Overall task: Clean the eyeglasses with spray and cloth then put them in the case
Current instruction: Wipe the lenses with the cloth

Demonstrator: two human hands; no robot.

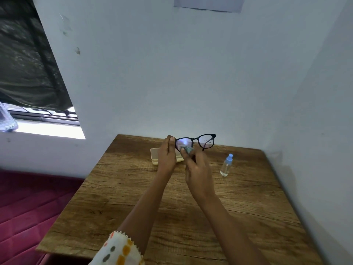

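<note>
Black-framed eyeglasses are held up above the far part of the wooden table. My left hand grips their left end between thumb and fingers. My right hand pinches a small grey-green cloth against the left lens. Behind my hands a pale yellow glasses case lies on the table, mostly hidden; I cannot tell whether it is open. A clear spray bottle with a blue cap stands to the right.
The table sits in a corner, with a white wall behind and another on the right. A dark red mattress lies left of the table. A window is at the upper left.
</note>
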